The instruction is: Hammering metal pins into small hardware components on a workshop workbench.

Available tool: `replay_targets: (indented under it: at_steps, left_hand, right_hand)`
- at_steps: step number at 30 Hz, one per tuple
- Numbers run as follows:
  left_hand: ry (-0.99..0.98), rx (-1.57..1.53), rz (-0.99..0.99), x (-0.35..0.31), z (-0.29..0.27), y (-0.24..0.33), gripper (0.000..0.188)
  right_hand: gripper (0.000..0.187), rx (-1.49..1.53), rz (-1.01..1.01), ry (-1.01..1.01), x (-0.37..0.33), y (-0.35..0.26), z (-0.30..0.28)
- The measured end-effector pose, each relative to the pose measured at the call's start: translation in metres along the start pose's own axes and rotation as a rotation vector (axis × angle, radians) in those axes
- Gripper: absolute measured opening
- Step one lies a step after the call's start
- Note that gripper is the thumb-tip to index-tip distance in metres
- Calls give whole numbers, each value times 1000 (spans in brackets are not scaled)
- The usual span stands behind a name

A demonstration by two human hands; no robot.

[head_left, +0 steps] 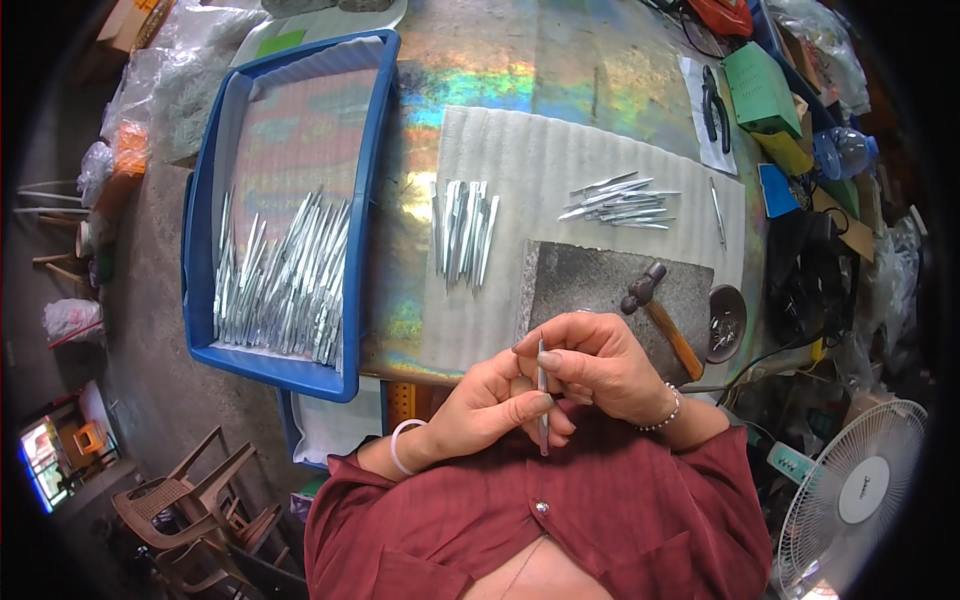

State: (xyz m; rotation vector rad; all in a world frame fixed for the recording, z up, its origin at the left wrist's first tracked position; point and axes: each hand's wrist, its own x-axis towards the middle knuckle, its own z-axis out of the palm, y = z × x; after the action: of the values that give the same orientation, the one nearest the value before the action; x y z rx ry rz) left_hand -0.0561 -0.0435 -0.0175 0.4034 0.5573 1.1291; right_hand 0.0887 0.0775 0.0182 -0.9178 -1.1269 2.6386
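In front of my chest, a slim, tapered silver metal piece [543, 385] stands nearly upright between my hands. The thumb and fingers of my right hand [600, 365] pinch its upper part. My left hand [495, 398] is closed around its lower part, though some fingers are hidden. Just beyond my hands lies a dark stone block [590, 275] with a wooden-handled hammer [668, 325] on it. Similar metal pieces lie in a neat row [463, 235] and a looser pile [620, 203] on a white foam sheet [530, 150]. One more piece [718, 213] lies apart at the right.
A blue tray [365, 200] at the left holds many such pieces. At the right are a small dark bowl [740, 300] of tiny parts, black-handled pliers [715, 108], a green box [762, 88] and a fan [855, 500]. A brown chair [190, 490] stands at the lower left.
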Motion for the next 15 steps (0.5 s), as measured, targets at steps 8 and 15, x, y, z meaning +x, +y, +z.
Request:
replay_targets:
  at_steps: [8, 15]
  left_hand:
    - [30, 35, 1, -2, 3, 1, 21]
    - [37, 28, -10, 0, 4, -1, 25]
  right_hand:
    - [19, 28, 1, -2, -3, 7, -2]
    - [19, 44, 0, 1, -5, 11, -7]
